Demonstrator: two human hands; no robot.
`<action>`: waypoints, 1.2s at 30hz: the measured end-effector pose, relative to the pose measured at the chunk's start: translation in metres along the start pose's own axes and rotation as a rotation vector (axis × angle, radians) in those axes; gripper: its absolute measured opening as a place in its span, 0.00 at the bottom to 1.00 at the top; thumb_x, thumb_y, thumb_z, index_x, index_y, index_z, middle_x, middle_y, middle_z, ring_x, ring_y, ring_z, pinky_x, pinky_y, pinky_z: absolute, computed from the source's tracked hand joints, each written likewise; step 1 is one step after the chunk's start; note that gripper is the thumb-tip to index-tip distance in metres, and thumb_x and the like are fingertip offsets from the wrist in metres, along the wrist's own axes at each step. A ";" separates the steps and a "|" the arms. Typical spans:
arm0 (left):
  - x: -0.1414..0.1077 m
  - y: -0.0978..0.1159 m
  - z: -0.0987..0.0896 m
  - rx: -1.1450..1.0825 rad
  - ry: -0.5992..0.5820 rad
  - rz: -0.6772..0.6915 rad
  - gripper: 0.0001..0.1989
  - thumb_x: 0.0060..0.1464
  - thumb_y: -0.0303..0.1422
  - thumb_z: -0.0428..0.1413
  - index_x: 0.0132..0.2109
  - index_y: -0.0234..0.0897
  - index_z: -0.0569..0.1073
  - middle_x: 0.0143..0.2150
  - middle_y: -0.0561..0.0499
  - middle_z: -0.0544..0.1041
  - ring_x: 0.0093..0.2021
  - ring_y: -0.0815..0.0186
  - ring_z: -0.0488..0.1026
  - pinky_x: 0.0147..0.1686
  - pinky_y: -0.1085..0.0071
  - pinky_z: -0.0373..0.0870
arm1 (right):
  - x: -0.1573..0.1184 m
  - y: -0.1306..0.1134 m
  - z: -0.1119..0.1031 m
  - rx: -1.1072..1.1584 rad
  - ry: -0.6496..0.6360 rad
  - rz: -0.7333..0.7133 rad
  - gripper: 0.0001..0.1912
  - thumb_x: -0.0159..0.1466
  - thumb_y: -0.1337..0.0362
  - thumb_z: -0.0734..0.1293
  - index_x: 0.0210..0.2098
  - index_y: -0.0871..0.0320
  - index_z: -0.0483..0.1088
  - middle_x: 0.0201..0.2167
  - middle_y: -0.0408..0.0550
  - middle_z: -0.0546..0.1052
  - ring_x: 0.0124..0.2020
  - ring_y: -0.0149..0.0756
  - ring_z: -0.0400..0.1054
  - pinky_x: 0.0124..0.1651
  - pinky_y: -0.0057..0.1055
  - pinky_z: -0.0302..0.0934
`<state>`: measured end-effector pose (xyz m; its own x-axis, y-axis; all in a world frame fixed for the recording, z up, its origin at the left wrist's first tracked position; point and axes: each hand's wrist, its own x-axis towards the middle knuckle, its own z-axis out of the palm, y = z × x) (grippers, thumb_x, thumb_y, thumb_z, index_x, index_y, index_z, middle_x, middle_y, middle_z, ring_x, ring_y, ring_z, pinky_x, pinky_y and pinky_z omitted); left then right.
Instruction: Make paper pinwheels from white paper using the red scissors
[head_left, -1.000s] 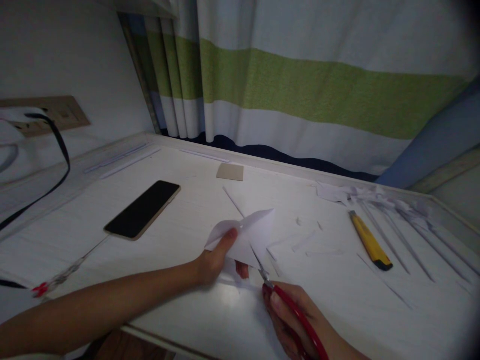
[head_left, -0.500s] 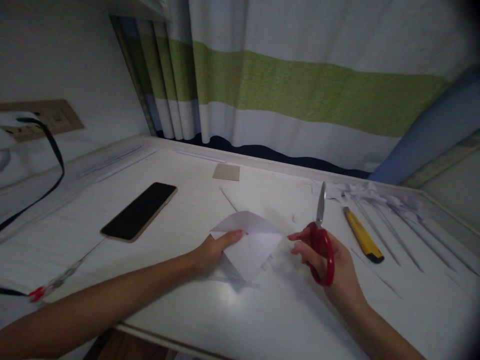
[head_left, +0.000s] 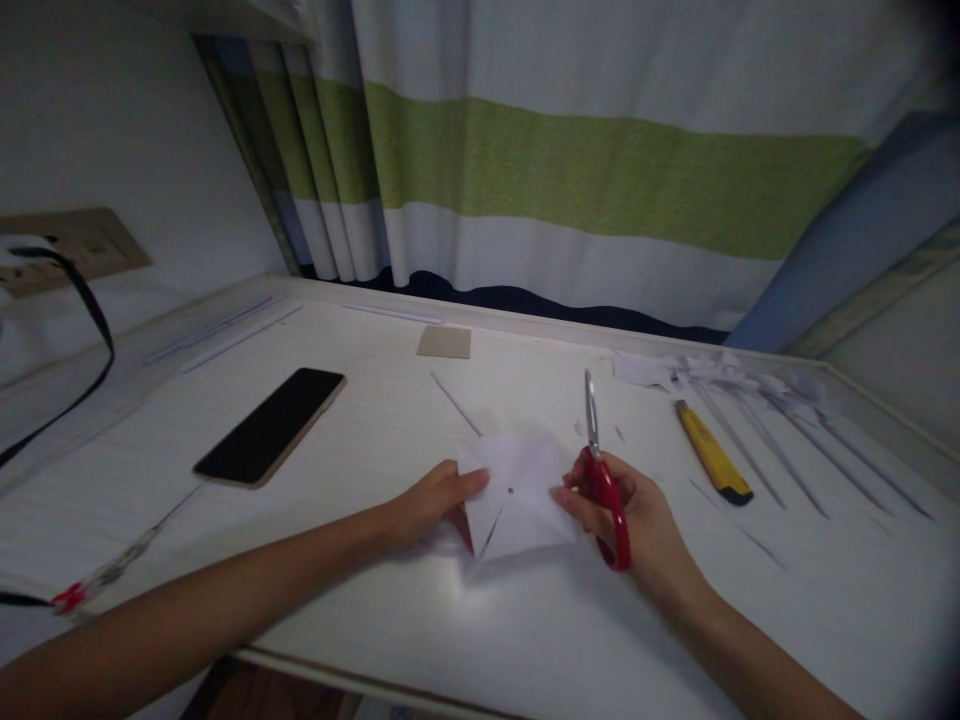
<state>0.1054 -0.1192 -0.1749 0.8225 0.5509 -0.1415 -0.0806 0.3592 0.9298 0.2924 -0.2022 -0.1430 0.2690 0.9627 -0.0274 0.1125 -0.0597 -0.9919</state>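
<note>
A white piece of folded paper (head_left: 529,515) is held above the table, with a small dark spot near its middle and a slit running to its lower edge. My left hand (head_left: 444,495) pinches its left side, thumb on top. Red-handled scissors (head_left: 611,510) are in my right hand (head_left: 637,505), blades pointing up and away. The thumb and fingers of that hand also meet the paper's right edge. Behind the paper, a thin white stick (head_left: 454,400) lies on the table, partly hidden.
A black phone (head_left: 270,425) lies left, a cable beside it. Toward the back is a small beige card (head_left: 444,342). On the right are a yellow utility knife (head_left: 712,455), several thin paper sticks (head_left: 795,440) and crumpled paper scraps (head_left: 720,370). A curtain (head_left: 562,170) hangs behind.
My right hand has come left with the scissors and now touches the paper's right edge. The paper has turned and opened out, showing the slit. The view has shifted slightly.
</note>
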 end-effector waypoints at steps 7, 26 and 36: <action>-0.011 0.000 0.018 0.253 -0.162 -0.034 0.33 0.31 0.47 0.61 0.45 0.33 0.66 0.37 0.42 0.73 0.27 0.66 0.71 0.17 0.77 0.66 | -0.006 -0.005 0.005 -0.046 0.172 -0.085 0.13 0.49 0.60 0.69 0.26 0.57 0.60 0.23 0.40 0.67 0.18 0.26 0.58 0.20 0.24 0.54; -0.024 0.011 0.046 0.493 0.100 -0.115 0.18 0.52 0.39 0.43 0.28 0.32 0.72 0.22 0.51 0.71 0.18 0.72 0.63 0.19 0.77 0.61 | -0.026 -0.001 0.026 -0.067 0.031 -0.154 0.09 0.53 0.64 0.67 0.27 0.56 0.59 0.24 0.39 0.65 0.22 0.28 0.60 0.26 0.26 0.58; -0.020 0.006 0.041 0.276 0.131 -0.123 0.20 0.51 0.39 0.44 0.25 0.30 0.73 0.19 0.50 0.71 0.17 0.71 0.65 0.20 0.75 0.63 | -0.017 0.002 0.024 0.148 0.000 0.051 0.14 0.48 0.59 0.69 0.26 0.57 0.59 0.17 0.36 0.65 0.17 0.27 0.62 0.21 0.25 0.61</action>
<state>0.1118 -0.1587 -0.1530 0.7359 0.6147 -0.2840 0.1851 0.2209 0.9576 0.2647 -0.2119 -0.1474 0.2713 0.9593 -0.0786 -0.0436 -0.0694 -0.9966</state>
